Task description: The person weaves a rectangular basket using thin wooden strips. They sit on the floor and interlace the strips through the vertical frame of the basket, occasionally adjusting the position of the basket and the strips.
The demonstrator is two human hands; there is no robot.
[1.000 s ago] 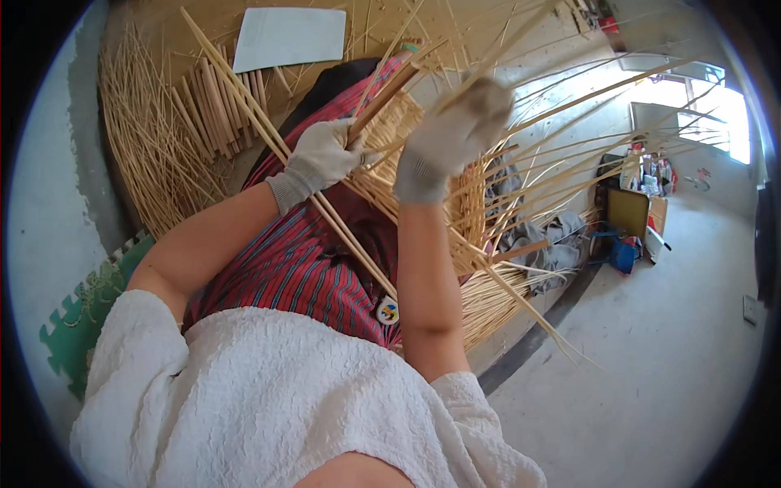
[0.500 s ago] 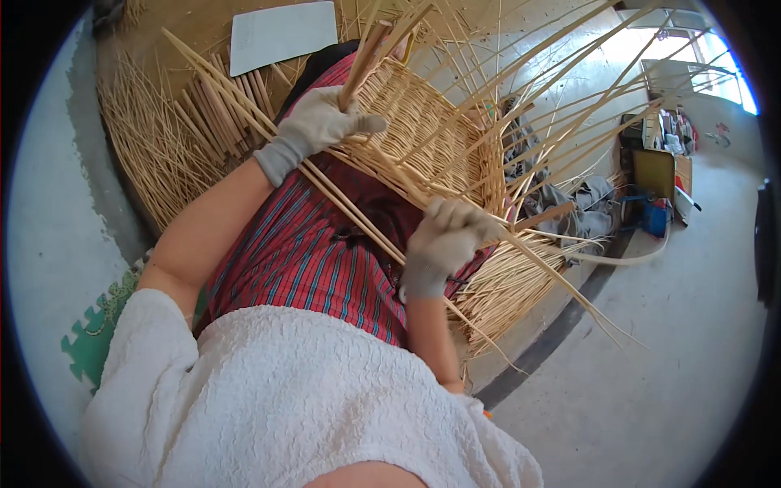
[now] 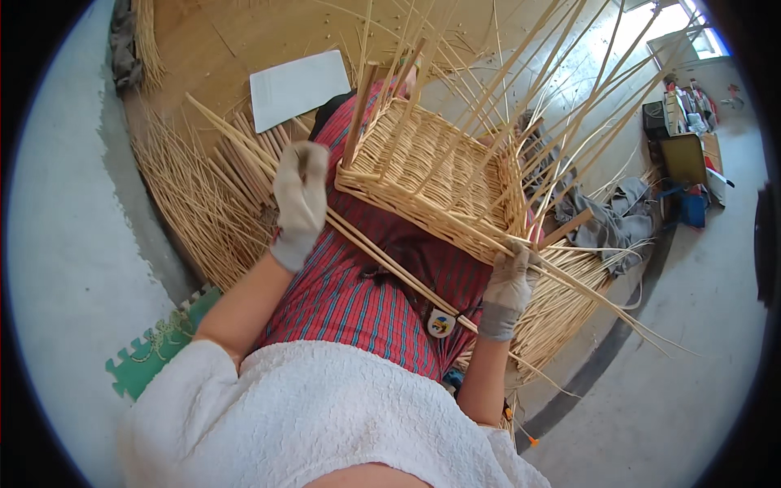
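A half-woven wicker basket (image 3: 439, 154) rests tilted across my lap, with long strands standing up from its sides and a thick wooden corner stake (image 3: 361, 114) at its left end. My left hand (image 3: 299, 203), in a pale glove, is raised just left of that stake and apart from it. Its fingers are slightly curled, with a gap between them and nothing visible inside. At the near right corner, my gloved right hand (image 3: 511, 285) is closed round the weaving strands (image 3: 582, 285), which trail off to the right. Some of its fingers are hidden.
Long rods (image 3: 382, 256) lie across my red striped cloth (image 3: 342, 301). Bundles of thin canes (image 3: 183, 191) lie on the left, and more canes (image 3: 561, 317) on the right. A white board (image 3: 298, 88) is beyond. Grey cloth (image 3: 622, 215) and a blue container (image 3: 693, 209) lie to the right.
My left hand has let go of the corner stake and drawn back from the basket. The right hand has shifted right along the near edge. The view has swung, so everything appears displaced.
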